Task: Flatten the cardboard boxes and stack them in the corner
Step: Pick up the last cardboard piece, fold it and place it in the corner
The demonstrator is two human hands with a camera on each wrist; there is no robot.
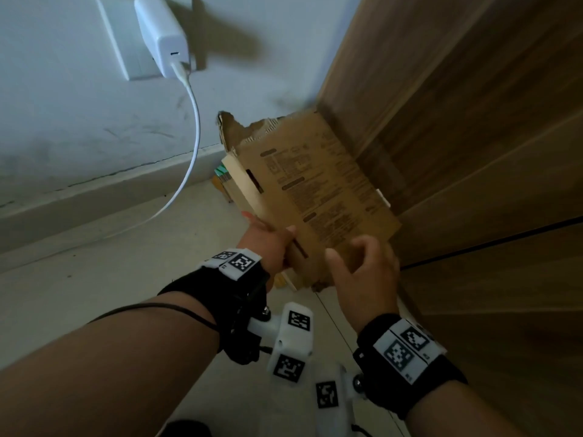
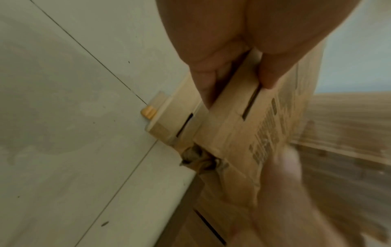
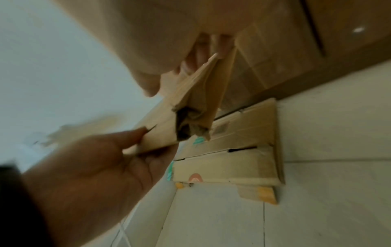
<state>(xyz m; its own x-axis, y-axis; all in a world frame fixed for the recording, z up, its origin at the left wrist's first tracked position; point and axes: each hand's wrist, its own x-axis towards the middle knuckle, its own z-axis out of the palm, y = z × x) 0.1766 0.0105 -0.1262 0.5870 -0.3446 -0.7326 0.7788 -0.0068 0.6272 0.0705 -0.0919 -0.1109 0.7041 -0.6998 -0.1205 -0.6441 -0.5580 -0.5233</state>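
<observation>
Left wrist view. The left hand [image 2: 243,41] pinches the edge of a flattened cardboard box [image 2: 243,133], thumb on its printed face, fingers [image 2: 205,80] behind. More flattened cardboard [image 2: 169,120] lies below on the tiled floor [image 2: 74,133]. The blurred right hand [image 2: 285,200] is beside the box's lower end.

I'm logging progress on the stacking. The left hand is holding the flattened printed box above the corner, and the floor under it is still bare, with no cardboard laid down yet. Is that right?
Not quite. The left hand does grip the flattened printed box over the corner, but the floor beneath is not bare: the right wrist view shows a stack of flattened cardboard already lying there against the wooden panel.
</observation>
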